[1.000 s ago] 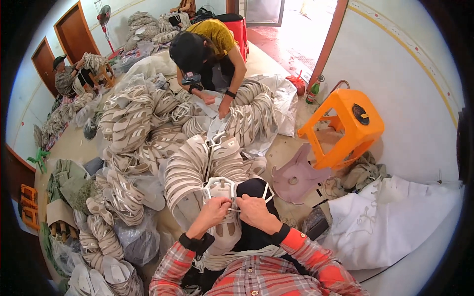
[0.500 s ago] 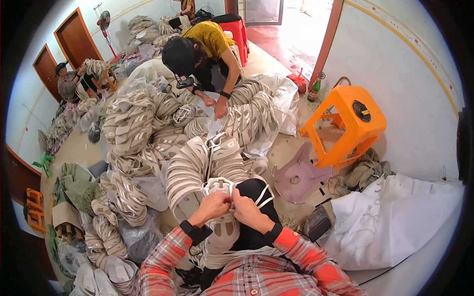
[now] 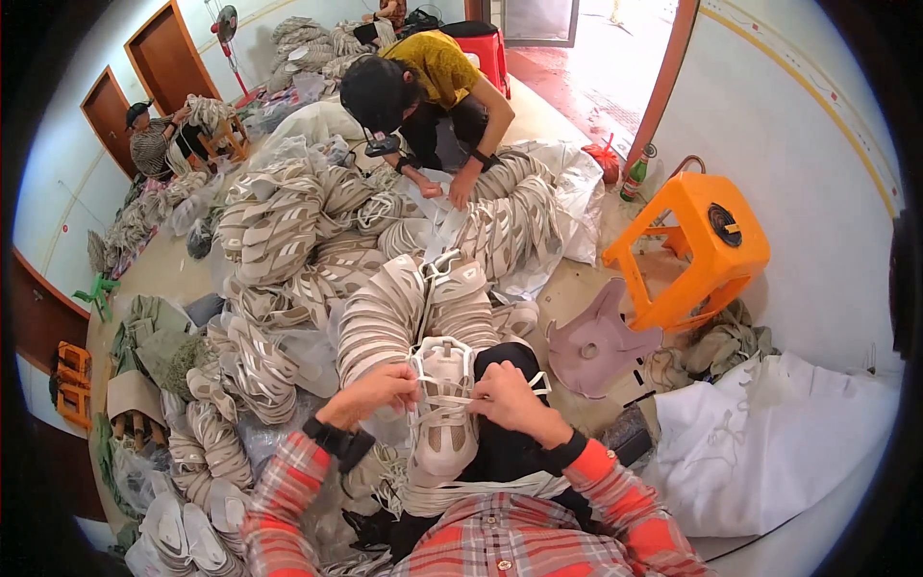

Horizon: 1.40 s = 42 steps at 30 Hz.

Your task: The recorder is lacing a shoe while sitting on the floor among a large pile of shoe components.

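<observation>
A beige and white shoe upper (image 3: 446, 457) rests over my lap with its toe toward me. A white shoelace (image 3: 444, 396) runs across its throat between my two hands. At the upper's left side, my left hand (image 3: 386, 388) is closed in a pinch on the lace. On the other side my right hand (image 3: 510, 396) is closed on the lace too, its thumb and fingers together. Just beyond the upper stand two curved stacks of nested shoe uppers (image 3: 385, 317). Loose white laces (image 3: 481, 495) lie across my lap.
A co-worker in a yellow top (image 3: 442, 72) bends over more uppers ahead. Piles of uppers (image 3: 274, 226) cover the floor at the left. At the right stand an orange stool (image 3: 726, 245), a mauve plastic piece (image 3: 596, 346) and a white sack (image 3: 769, 452). A green bottle (image 3: 636, 175) stands by the doorway.
My hands have moved apart from close together above the upper, left hand to the left and right hand to the right. The lace now stretches between them. The whole view has shifted slightly.
</observation>
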{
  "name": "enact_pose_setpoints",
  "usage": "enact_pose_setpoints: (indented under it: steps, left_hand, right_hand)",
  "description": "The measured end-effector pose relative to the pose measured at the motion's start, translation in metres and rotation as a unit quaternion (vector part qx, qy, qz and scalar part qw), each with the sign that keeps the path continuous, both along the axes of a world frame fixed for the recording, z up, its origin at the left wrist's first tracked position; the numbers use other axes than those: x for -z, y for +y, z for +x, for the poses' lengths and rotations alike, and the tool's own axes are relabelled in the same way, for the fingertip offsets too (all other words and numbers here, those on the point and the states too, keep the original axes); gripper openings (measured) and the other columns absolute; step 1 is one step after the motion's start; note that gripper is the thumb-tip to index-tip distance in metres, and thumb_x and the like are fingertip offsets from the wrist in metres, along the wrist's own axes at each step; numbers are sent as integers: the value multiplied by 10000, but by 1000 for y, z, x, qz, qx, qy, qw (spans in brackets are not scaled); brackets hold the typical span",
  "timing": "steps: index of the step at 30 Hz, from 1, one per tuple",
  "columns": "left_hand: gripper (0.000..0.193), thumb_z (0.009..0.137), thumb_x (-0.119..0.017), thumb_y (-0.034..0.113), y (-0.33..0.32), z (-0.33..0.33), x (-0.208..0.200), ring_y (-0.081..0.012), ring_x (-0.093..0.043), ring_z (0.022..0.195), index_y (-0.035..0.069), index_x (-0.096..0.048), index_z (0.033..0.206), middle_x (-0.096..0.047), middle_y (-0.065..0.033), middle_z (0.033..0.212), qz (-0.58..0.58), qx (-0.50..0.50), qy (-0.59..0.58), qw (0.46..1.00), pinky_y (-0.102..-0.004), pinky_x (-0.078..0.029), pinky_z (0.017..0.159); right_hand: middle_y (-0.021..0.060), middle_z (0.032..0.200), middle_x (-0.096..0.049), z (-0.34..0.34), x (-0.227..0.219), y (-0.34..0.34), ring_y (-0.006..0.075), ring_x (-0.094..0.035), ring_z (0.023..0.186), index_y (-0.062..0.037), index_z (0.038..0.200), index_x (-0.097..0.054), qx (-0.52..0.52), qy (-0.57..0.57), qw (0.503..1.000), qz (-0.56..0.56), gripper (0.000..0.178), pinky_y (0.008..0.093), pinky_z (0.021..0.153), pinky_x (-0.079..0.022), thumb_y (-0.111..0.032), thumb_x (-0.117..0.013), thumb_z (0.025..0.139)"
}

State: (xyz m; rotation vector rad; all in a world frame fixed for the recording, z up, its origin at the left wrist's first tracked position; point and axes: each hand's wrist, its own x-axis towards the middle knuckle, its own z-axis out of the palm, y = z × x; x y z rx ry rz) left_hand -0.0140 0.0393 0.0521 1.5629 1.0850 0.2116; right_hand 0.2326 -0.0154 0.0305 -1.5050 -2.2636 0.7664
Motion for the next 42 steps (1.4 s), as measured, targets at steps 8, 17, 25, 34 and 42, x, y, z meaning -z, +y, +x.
enact_pose_setpoints:
  steps: [8, 17, 25, 34, 42]
  left_hand:
    - [174, 815, -425, 18, 22, -202, -36, -307, -541, 972, -101, -548, 842, -576, -238, 983, 21, -391, -711, 584, -408, -392, 931]
    - [300, 880, -359, 35, 13, -241, -269, -342, -411, 1146, -144, -432, 1109, -464, -252, 1175, 270, -78, -640, 716, -463, -264, 1048]
    - [232, 839, -534, 185, 52, 1, -50, -207, -558, 841, 5, -588, 974, -585, -96, 887, 239, -49, -100, 965, -329, -454, 754]
    - [319, 794, -605, 308, 9, 39, 84, -322, -524, 856, 21, -582, 933, -553, -158, 849, 284, -131, -53, 948, -386, -401, 777]
    - [242, 794, -513, 104, -39, 51, 52, -391, -508, 906, -33, -492, 993, -512, -228, 977, 297, -205, 235, 903, -430, -422, 805]
  right_hand:
    - [46, 749, -508, 37, -45, 15, 182, -482, 742, -49, 693, -654, -191, 194, 956, -110, 191, 300, 623, -376, -222, -735, 684]
    - [25, 649, -539, -93, -74, 70, 88, -517, 634, 7, 885, -596, -172, 378, 897, -149, 250, 251, 567, -427, -218, -491, 909]
    - [-34, 586, -439, -32, -315, 71, 28, -395, 462, -12, 991, -597, -69, 554, 830, 11, 239, 168, 408, -288, -207, -499, 894]
    - [-51, 650, -378, 175, -335, 34, 15, -294, 506, 25, 1035, -544, 222, 462, 799, 315, 248, 158, 417, -196, -170, -512, 885]
    - [80, 852, -625, 57, -89, 13, 281, -593, 788, -10, 1011, -585, 143, 184, 971, 51, 244, 353, 742, -470, -87, -591, 780]
